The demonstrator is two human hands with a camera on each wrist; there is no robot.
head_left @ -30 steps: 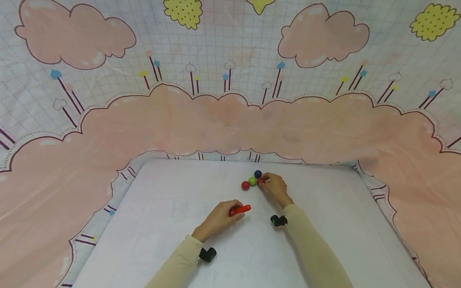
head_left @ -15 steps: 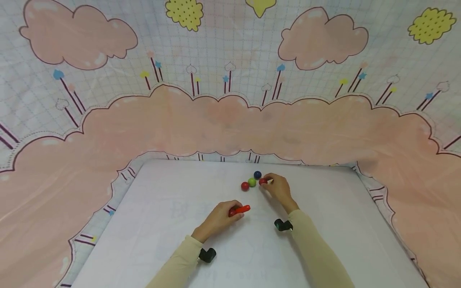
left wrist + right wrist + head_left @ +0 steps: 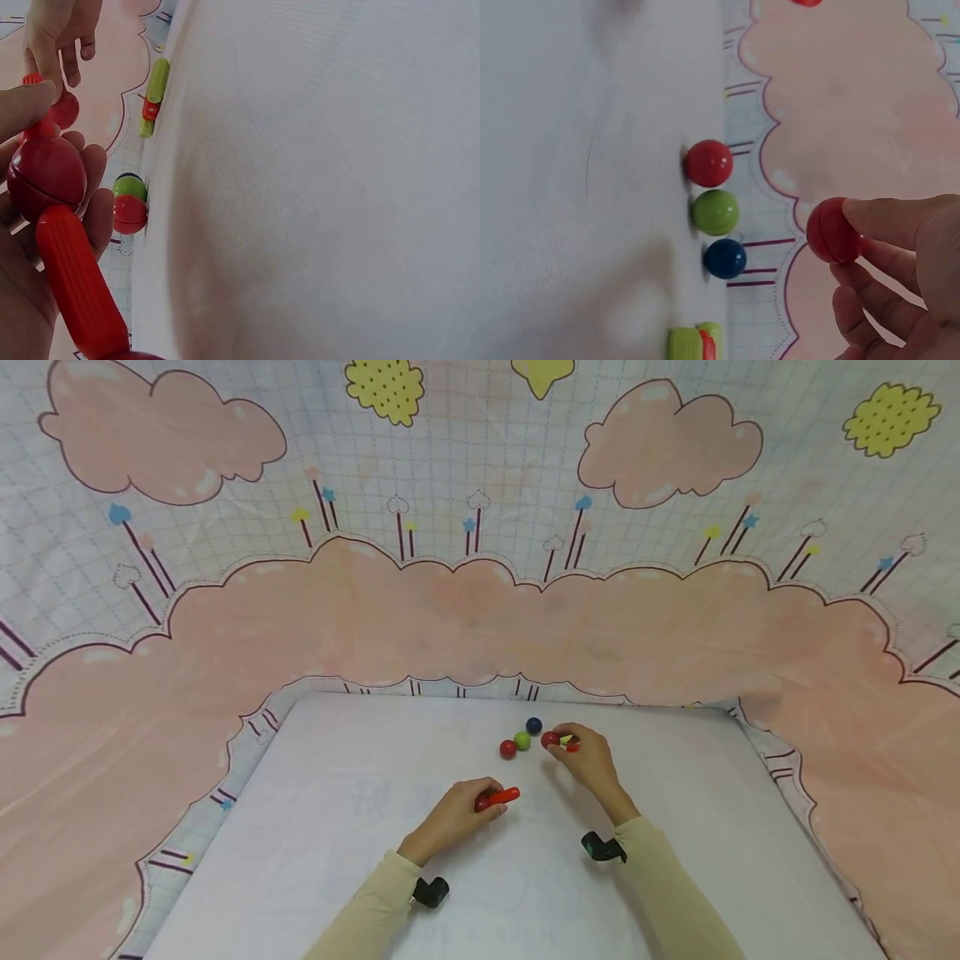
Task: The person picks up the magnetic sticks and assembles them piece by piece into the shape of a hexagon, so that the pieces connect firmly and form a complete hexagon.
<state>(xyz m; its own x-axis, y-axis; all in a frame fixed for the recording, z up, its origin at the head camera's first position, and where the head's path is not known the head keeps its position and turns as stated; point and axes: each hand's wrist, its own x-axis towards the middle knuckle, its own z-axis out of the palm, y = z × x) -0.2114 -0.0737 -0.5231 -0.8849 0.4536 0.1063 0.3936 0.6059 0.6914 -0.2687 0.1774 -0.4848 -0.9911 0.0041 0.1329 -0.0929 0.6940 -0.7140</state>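
My left hand [image 3: 453, 814] holds a piece of a ball-and-rod building toy. In the left wrist view its dark red ball [image 3: 46, 176] sits between two red rods [image 3: 79, 277], with another red ball partly cut off at the lower edge. My right hand [image 3: 594, 767] pinches a single red ball [image 3: 832, 231] between thumb and fingers, held above the white table. Just left of it, a red ball [image 3: 709, 163], a green ball [image 3: 715, 212] and a blue ball [image 3: 725, 259] lie in a slanting row.
Yellow-green rods [image 3: 157, 81] with a red piece [image 3: 151, 110] lie on the table, partly behind the right hand in the head view. The white tabletop [image 3: 337, 760] ends at a patterned cloth [image 3: 465, 627] with pink clouds. Each sleeve carries a small black camera.
My right hand has drawn the red ball slightly right and away from the green and blue balls, uncovering the yellow-green and red pieces. The left hand has stayed nearly still.
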